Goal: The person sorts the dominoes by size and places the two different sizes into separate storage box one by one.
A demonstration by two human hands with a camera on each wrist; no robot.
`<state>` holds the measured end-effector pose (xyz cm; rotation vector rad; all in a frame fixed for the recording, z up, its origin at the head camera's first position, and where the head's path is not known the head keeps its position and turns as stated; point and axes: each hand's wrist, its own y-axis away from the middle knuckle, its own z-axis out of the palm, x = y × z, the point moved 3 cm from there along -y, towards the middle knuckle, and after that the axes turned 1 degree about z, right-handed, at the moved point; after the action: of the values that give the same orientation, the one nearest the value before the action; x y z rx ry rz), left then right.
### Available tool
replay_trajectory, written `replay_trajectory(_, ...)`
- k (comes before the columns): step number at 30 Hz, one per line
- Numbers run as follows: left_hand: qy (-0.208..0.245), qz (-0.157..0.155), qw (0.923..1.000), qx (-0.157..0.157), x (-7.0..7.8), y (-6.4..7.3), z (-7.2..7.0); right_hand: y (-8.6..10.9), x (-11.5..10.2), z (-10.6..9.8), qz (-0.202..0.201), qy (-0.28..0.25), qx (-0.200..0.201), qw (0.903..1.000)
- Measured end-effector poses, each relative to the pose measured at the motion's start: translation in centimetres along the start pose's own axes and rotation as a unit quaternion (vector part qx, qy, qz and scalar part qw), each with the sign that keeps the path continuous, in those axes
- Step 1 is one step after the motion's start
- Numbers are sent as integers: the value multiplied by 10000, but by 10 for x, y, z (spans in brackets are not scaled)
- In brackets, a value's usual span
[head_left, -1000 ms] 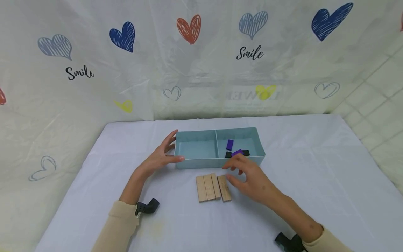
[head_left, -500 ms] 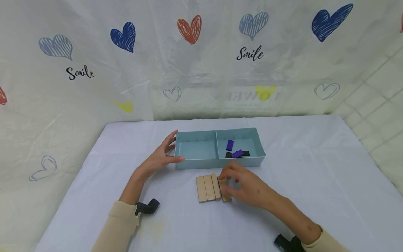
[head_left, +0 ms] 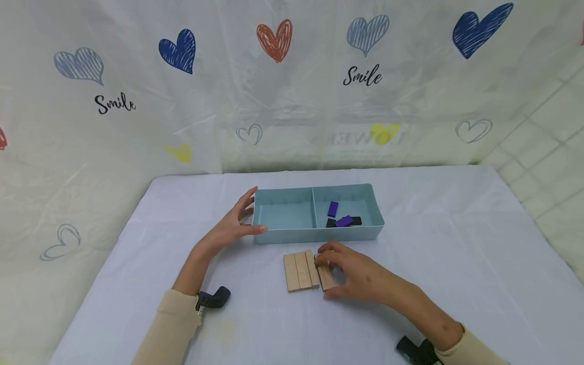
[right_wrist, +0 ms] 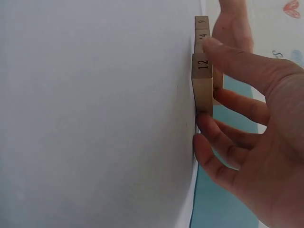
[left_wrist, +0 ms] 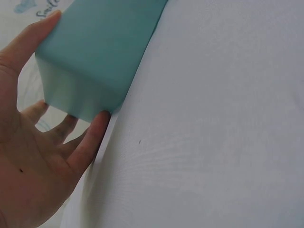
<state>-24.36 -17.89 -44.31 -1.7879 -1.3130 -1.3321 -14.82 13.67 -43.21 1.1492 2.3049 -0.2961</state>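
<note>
My left hand (head_left: pixel 230 225) holds the left end of a pale blue two-compartment box (head_left: pixel 292 236), thumb on its front wall and fingers spread along its end. In the left wrist view the fingertips (left_wrist: pixel 103 115) touch the lower part of the end wall (left_wrist: pixel 76 90). Below the box, my right hand (head_left: pixel 358 271) grips the rightmost wooden block (head_left: pixel 325 276) lengthwise, thumb at its near end and fingers at the far end. That block (right_wrist: pixel 203 85) bears the number 12 on its end. Several matching blocks (head_left: pixel 301 271) lie side by side to its left.
Purple tiles (head_left: pixel 333 208) and black tiles (head_left: pixel 357 221) lie in the box's right compartment. A white cloth (head_left: pixel 456 243) covers the table. Behind it hangs a sheet (head_left: pixel 310 101) printed with hearts. A black wrist device (head_left: pixel 214 298) sits on the left wrist, and another (head_left: pixel 417 350) on the right.
My right hand has come down from the box's front edge to the rightmost wooden block and taken hold of its ends. The left hand and the box have stayed in place.
</note>
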Motion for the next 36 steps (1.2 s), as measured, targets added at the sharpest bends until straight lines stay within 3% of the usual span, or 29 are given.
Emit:
replay_trajectory(7, 2, 3, 10000, -11, -1, 0, 0, -1, 1, -1, -175, 15, 38, 9998)
replay_trajectory(26, -5, 3, 10000, 7, -1, -1, -1, 3, -3, -5, -151, -105, 346, 9992)
replay_trajectory(36, -6, -84, 9999, 82, 0, -2, 0, 2, -8, -10, -337, -52, 736, 9967)
